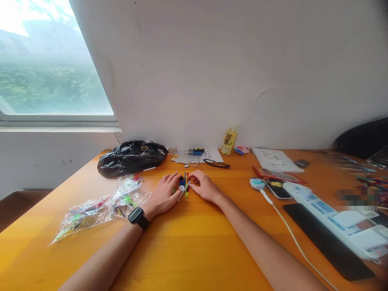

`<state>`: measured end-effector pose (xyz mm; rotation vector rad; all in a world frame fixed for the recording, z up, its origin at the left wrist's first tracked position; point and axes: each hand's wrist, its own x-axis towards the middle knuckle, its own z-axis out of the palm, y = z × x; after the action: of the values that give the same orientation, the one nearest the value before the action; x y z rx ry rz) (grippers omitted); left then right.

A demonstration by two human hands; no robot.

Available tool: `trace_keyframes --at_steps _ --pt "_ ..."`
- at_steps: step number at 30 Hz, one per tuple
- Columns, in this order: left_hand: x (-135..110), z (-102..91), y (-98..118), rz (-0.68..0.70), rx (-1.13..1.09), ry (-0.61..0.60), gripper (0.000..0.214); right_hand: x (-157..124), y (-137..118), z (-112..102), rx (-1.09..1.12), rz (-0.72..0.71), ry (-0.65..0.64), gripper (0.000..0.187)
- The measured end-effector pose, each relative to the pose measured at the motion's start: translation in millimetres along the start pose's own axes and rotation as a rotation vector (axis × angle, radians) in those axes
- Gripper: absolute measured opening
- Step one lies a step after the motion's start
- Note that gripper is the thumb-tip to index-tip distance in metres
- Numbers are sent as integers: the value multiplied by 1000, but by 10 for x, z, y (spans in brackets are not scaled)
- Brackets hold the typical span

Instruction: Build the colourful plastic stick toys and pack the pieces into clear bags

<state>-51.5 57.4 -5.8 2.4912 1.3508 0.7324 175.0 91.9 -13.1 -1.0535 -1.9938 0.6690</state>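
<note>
A small heap of colourful plastic parts (pixel 186 186) lies on the wooden table between my two hands. It has blue, red, yellow and green pieces, a white wheel (pixel 181 188) and a thin white stick (pixel 184 191) lying aslant. My left hand (pixel 165 194), with a black watch on its wrist, rests at the heap's left side, fingers apart and stretched toward it. A bit of green shows beside its thumb. On the other side my right hand (pixel 204 186) curves its fingers at the heap's edge. Its thumb and forefinger stay apart, close to the stick's upper end.
Clear plastic bags of coloured parts (pixel 100 208) lie left, before a black plastic bag (pixel 130 157). Behind are papers (pixel 212 154), glasses (pixel 216 163) and a yellow drink bottle (pixel 229 142). At right are a phone (pixel 278 190), a power strip (pixel 324 212) and a white cable (pixel 292 234).
</note>
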Motion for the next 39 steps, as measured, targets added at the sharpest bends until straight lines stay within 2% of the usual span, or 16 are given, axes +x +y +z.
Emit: trace_keyframes --at_steps 3,8,12,15,18,22,24,32,35,39 --pt "-6 -27 16 31 -18 -12 52 -27 59 40 -136 -58 63 36" --pt "-16 -89 61 131 -87 -18 67 -60 126 92 -359 -126 -99 55" --pt "-16 -110 96 218 -64 -42 84 -69 110 95 -363 -98 -123 52" --pt "-17 -114 113 223 -50 -18 84 -63 73 71 -296 -127 -91 48" --pt "-28 -134 141 218 -70 11 71 -54 45 51 -213 -107 -84 49" --pt "-44 -171 193 220 -109 68 37 -51 31 42 -145 -12 -87 46" --pt "-48 -181 208 226 -105 77 32 -55 21 40 -124 -13 -88 43" --pt "-29 -139 158 199 -63 -31 65 -106 -141 6 -57 -117 -128 40" --pt "-21 -123 155 185 -40 -32 67 -107 -153 16 -88 -97 -117 42" --pt "-21 -121 166 192 -44 -14 65 -78 -72 38 -149 -53 -37 43"
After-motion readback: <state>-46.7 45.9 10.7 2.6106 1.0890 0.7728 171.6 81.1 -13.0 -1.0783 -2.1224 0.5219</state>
